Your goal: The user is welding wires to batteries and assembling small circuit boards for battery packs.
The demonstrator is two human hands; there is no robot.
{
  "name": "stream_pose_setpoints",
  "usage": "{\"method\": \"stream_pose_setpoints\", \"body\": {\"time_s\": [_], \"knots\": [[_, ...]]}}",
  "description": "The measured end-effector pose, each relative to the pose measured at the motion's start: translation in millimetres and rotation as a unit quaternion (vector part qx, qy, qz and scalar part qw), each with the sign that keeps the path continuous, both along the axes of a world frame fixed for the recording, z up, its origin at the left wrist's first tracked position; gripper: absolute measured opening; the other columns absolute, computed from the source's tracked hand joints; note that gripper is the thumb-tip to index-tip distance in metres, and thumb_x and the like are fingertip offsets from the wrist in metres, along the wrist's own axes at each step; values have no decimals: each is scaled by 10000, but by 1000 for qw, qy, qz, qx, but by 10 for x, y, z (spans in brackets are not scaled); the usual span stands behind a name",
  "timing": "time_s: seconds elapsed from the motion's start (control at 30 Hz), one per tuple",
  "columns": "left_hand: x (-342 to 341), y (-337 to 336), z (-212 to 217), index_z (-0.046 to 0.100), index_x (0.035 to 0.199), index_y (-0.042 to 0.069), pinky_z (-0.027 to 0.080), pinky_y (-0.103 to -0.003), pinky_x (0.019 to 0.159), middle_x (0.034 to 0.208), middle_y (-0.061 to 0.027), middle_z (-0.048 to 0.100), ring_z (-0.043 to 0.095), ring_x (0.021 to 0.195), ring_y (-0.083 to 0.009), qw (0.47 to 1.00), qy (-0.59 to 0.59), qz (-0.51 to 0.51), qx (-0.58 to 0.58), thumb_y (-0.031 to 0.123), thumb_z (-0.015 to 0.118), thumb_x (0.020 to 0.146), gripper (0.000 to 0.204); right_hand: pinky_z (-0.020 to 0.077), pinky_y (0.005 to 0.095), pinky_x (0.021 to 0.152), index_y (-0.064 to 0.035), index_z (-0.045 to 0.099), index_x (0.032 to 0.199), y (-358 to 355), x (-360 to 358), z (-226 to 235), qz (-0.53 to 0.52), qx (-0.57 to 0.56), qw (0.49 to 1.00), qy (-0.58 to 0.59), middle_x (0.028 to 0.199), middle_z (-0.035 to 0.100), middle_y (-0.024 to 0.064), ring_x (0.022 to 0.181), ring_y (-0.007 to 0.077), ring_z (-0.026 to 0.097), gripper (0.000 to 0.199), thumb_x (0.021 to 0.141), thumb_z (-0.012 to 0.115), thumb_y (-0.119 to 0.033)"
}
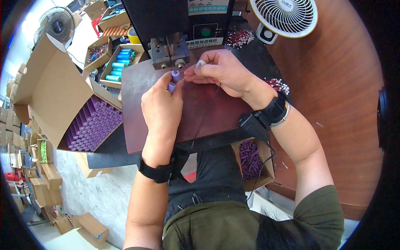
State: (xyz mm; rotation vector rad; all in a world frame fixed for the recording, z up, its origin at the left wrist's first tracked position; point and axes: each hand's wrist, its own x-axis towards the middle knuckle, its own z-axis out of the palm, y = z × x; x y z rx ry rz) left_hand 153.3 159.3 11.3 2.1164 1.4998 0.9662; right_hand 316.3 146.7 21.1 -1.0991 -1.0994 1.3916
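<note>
My left hand is closed around two purple cylindrical battery cells, one beyond the other, just below the machine's electrodes. Between my right hand's fingertips a thin red wire is pinched, and it reaches over to the end of the farther cell. A small white piece shows at the right fingers; whether it is a connector or a wrap on a finger I cannot tell. Over the cells stands a black spot welder with two copper-coloured electrode pins in a metal block. Both hands are above a dark red board.
An open carton of purple cells stands at the left; a box of blue cells is behind it. Bundles of red wires with white ends lie at the right. A white fan stands beyond. A box of purple pieces sits near my lap.
</note>
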Motion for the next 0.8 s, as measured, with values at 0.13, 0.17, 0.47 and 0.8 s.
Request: {"method": "stream_pose_setpoints", "body": {"time_s": [0.13,0.17,0.47,0.8], "knots": [[-5,13,-21,621,926,97,460,-386,648,736,-162,609,591,730,-332,1000,-2,4,5,225,612,749,219,489,300,782,10,513,775,-11,-23,15,-6,0,1000,-11,932,604,180,844,207,610,78,813,529,-56],[-3,17,-27,622,925,96,461,-386,648,737,-162,609,591,731,-332,1000,1,4,15,227,612,748,220,494,285,737,12,528,760,-6,-17,-4,-11,8,1000,-3,890,607,155,828,195,608,81,792,554,-57],[-4,10,-14,623,930,94,462,-390,646,738,-164,610,592,730,-334,1000,1,3,22,236,613,747,232,499,276,696,21,536,750,-11,-32,-5,-18,18,1000,15,852,605,137,809,186,605,86,769,577,-52],[1,16,-29,625,947,81,462,-392,663,752,-176,610,592,743,-339,1000,2,11,18,242,609,747,257,507,276,703,17,535,741,-7,-42,2,-24,12,1000,13,853,608,137,807,190,609,78,778,562,-46]]}}
